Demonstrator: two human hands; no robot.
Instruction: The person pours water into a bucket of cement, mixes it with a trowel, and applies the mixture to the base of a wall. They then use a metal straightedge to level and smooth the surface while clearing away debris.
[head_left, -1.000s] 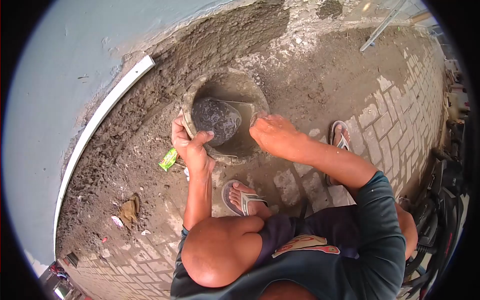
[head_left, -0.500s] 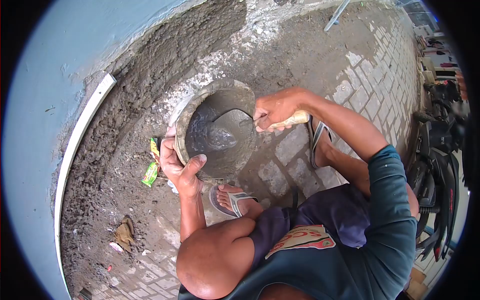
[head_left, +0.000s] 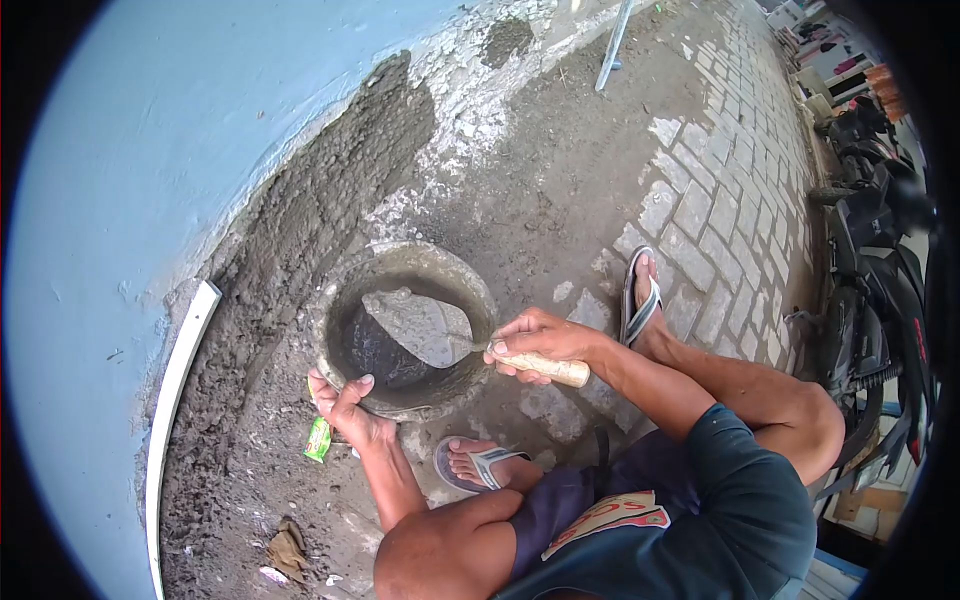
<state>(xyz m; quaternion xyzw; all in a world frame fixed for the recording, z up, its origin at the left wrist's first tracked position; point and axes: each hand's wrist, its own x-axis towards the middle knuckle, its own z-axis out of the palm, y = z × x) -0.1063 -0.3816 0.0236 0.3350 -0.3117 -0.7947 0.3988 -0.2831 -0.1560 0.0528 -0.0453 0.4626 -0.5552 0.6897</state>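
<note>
My right hand (head_left: 540,345) is wrapped round the pale wooden handle of a trowel (head_left: 425,328). Wet grey mortar lies on the trowel's blade, which is over the mouth of a round mortar-crusted bucket (head_left: 455,272). More dark wet mortar (head_left: 375,352) shows inside, partly hidden under the blade. My left hand (head_left: 350,408) grips the near left rim of the bucket, thumb on the inner side and fingers outside. The bucket appears to rest on the muddy ground beside my sandalled foot.
A blue wall (head_left: 130,200) runs along the left, its base rough with fresh mortar (head_left: 330,170). A long white strip (head_left: 175,400) lies by it. A green wrapper (head_left: 318,438) is near my left hand. Paving (head_left: 700,230) and a parked motorcycle (head_left: 870,300) are to the right.
The trowel has come up from inside the bucket with mortar on its blade. The bucket, tilted before, now sits more level and lower in view. My left hand still holds its rim.
</note>
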